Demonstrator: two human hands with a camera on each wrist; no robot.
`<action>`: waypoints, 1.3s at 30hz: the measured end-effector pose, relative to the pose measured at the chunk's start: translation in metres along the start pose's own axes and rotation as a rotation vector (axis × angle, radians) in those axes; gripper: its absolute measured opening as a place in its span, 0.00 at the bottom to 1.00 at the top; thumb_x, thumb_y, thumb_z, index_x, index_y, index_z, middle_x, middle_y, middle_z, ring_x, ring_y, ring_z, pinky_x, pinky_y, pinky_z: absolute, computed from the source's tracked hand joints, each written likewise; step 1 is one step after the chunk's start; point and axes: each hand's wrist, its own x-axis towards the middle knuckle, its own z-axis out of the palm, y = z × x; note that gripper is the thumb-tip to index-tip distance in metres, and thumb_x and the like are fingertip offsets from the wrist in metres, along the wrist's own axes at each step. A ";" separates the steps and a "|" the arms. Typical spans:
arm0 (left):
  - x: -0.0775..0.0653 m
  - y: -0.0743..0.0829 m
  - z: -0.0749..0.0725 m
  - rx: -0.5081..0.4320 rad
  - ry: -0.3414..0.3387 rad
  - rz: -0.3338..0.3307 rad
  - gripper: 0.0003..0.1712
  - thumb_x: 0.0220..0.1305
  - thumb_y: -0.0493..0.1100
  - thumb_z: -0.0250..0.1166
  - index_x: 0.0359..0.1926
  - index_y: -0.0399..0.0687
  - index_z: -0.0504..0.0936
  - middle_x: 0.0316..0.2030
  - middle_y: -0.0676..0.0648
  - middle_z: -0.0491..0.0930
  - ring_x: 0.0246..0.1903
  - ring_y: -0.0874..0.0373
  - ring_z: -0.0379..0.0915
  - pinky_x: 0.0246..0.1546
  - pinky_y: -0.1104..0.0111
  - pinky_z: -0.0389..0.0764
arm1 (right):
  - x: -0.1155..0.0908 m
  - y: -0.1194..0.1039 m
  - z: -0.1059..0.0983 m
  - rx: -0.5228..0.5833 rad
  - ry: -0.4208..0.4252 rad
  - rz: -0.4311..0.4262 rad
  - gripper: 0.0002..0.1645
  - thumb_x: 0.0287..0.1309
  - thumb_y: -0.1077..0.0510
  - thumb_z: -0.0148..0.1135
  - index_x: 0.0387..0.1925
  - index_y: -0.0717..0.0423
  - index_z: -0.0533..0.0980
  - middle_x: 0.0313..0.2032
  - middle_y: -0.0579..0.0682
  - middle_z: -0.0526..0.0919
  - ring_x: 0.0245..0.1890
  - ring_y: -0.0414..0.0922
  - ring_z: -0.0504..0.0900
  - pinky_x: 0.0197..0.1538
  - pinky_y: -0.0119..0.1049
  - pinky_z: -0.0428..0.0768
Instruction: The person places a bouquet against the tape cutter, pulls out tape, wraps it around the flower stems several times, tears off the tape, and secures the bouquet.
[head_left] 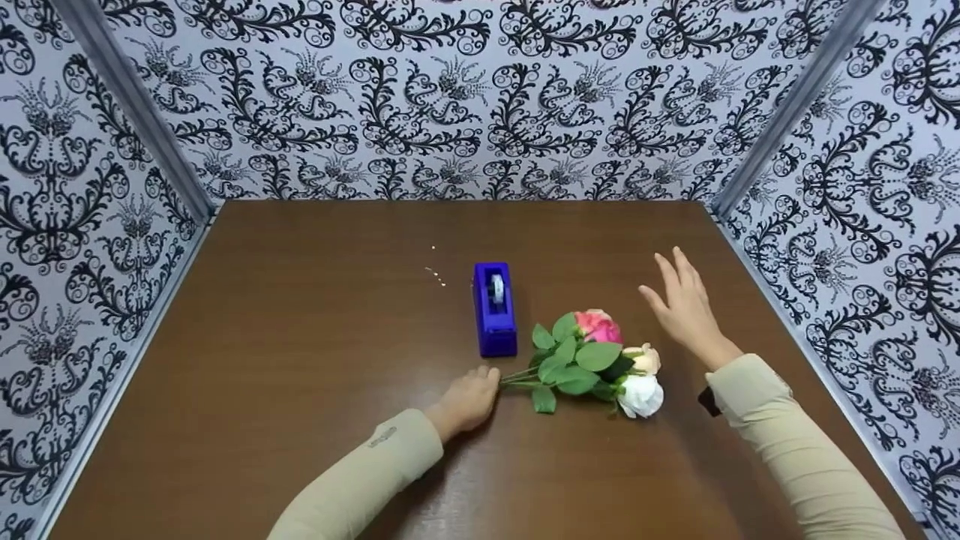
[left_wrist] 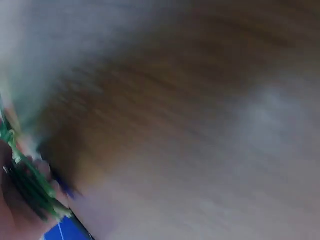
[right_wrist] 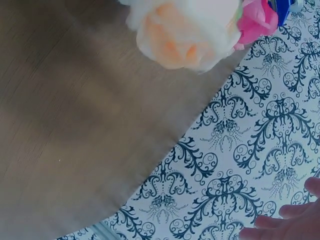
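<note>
My left hand grips the thin green stems of a small bunch of artificial roses at their lower ends. The stems cross its fingers in the blurred left wrist view. Toward the right spread green leaves, a pink rose, a peach rose and a white rose. Beyond the blossoms, my right hand has its fingers spread and holds nothing. Just past the left hand stands a blue tape dispenser with a roll of tape in it.
All of this is on a brown wooden table. Patterned black-and-white panels with grey metal posts enclose its back and sides. Several tiny light specks show on the tabletop left of the dispenser.
</note>
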 end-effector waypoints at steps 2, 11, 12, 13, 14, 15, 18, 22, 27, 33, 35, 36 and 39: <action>0.001 0.002 0.003 0.145 0.066 0.012 0.02 0.60 0.35 0.51 0.31 0.42 0.65 0.29 0.45 0.68 0.30 0.51 0.70 0.27 0.63 0.75 | 0.001 -0.003 0.003 0.006 -0.014 -0.002 0.36 0.62 0.49 0.53 0.65 0.63 0.56 0.67 0.67 0.47 0.65 0.67 0.48 0.62 0.63 0.48; -0.002 0.005 0.002 0.555 0.291 -0.012 0.04 0.58 0.41 0.53 0.28 0.45 0.69 0.27 0.48 0.67 0.26 0.59 0.66 0.17 0.73 0.72 | 0.007 -0.031 0.023 0.007 -0.111 -0.060 0.36 0.61 0.51 0.55 0.65 0.63 0.56 0.67 0.67 0.46 0.65 0.65 0.48 0.63 0.61 0.48; -0.002 0.004 0.000 0.549 0.277 -0.025 0.06 0.59 0.43 0.53 0.29 0.46 0.69 0.27 0.48 0.67 0.26 0.59 0.66 0.17 0.72 0.73 | 0.008 -0.034 0.025 0.010 -0.124 -0.064 0.36 0.61 0.51 0.55 0.65 0.63 0.56 0.68 0.66 0.46 0.65 0.65 0.48 0.64 0.61 0.48; -0.003 0.004 -0.002 0.513 0.246 -0.041 0.08 0.60 0.46 0.54 0.30 0.45 0.70 0.28 0.48 0.67 0.27 0.58 0.67 0.17 0.71 0.73 | 0.008 -0.037 0.027 0.009 -0.133 -0.072 0.36 0.61 0.51 0.55 0.65 0.63 0.56 0.68 0.66 0.46 0.66 0.65 0.48 0.64 0.61 0.48; -0.003 0.003 -0.005 0.456 0.212 -0.063 0.11 0.60 0.48 0.55 0.31 0.44 0.70 0.28 0.47 0.68 0.27 0.56 0.68 0.18 0.70 0.73 | 0.009 -0.041 0.029 0.009 -0.143 -0.078 0.36 0.61 0.51 0.54 0.65 0.63 0.56 0.68 0.66 0.46 0.66 0.65 0.48 0.64 0.61 0.48; -0.002 0.001 -0.008 0.377 0.186 -0.092 0.13 0.60 0.50 0.56 0.31 0.43 0.71 0.29 0.46 0.70 0.28 0.54 0.69 0.19 0.67 0.74 | 0.009 -0.045 0.031 0.017 -0.150 -0.081 0.36 0.61 0.51 0.55 0.65 0.63 0.56 0.68 0.66 0.47 0.66 0.64 0.48 0.64 0.61 0.47; 0.009 -0.015 -0.015 0.001 0.150 -0.232 0.19 0.59 0.54 0.58 0.31 0.40 0.74 0.28 0.43 0.74 0.29 0.48 0.74 0.22 0.59 0.76 | 0.012 -0.060 0.039 0.071 -0.173 -0.080 0.34 0.61 0.52 0.55 0.63 0.66 0.59 0.66 0.67 0.53 0.65 0.63 0.52 0.64 0.59 0.49; 0.038 -0.055 -0.007 -0.548 0.331 -0.390 0.18 0.61 0.53 0.57 0.33 0.41 0.76 0.29 0.44 0.79 0.27 0.52 0.76 0.28 0.62 0.76 | 0.016 -0.085 0.057 0.240 -0.252 0.002 0.24 0.60 0.55 0.56 0.54 0.66 0.69 0.52 0.65 0.72 0.45 0.58 0.76 0.50 0.51 0.74; 0.069 -0.071 0.002 -1.054 0.369 -0.515 0.17 0.60 0.51 0.60 0.40 0.42 0.80 0.26 0.44 0.80 0.18 0.57 0.74 0.19 0.66 0.76 | 0.022 -0.115 0.089 0.475 -0.471 0.193 0.17 0.59 0.56 0.57 0.44 0.65 0.77 0.31 0.55 0.80 0.18 0.39 0.74 0.25 0.32 0.75; 0.056 -0.032 -0.038 -1.160 0.253 -0.603 0.14 0.61 0.42 0.60 0.37 0.32 0.80 0.19 0.43 0.76 0.08 0.64 0.64 0.11 0.70 0.72 | 0.028 -0.127 0.113 0.592 -0.614 0.434 0.16 0.57 0.56 0.59 0.34 0.68 0.77 0.17 0.46 0.71 0.12 0.35 0.66 0.20 0.28 0.68; 0.053 -0.029 -0.041 -1.151 0.256 -0.609 0.14 0.60 0.43 0.61 0.35 0.32 0.81 0.18 0.45 0.76 0.08 0.65 0.63 0.12 0.71 0.72 | 0.029 -0.126 0.115 0.630 -0.634 0.481 0.15 0.56 0.56 0.59 0.31 0.68 0.76 0.15 0.45 0.70 0.12 0.36 0.65 0.19 0.28 0.67; 0.053 -0.028 -0.042 -1.155 0.250 -0.623 0.15 0.60 0.44 0.62 0.35 0.33 0.81 0.18 0.46 0.76 0.08 0.64 0.64 0.12 0.71 0.72 | 0.030 -0.126 0.116 0.652 -0.645 0.499 0.15 0.56 0.57 0.59 0.32 0.69 0.76 0.15 0.45 0.69 0.12 0.36 0.64 0.19 0.28 0.67; 0.053 -0.027 -0.045 -1.148 0.231 -0.650 0.14 0.58 0.44 0.63 0.34 0.34 0.82 0.16 0.48 0.74 0.09 0.63 0.65 0.12 0.71 0.73 | 0.032 -0.124 0.119 0.718 -0.660 0.556 0.14 0.54 0.57 0.60 0.35 0.67 0.77 0.14 0.44 0.70 0.13 0.35 0.64 0.19 0.27 0.67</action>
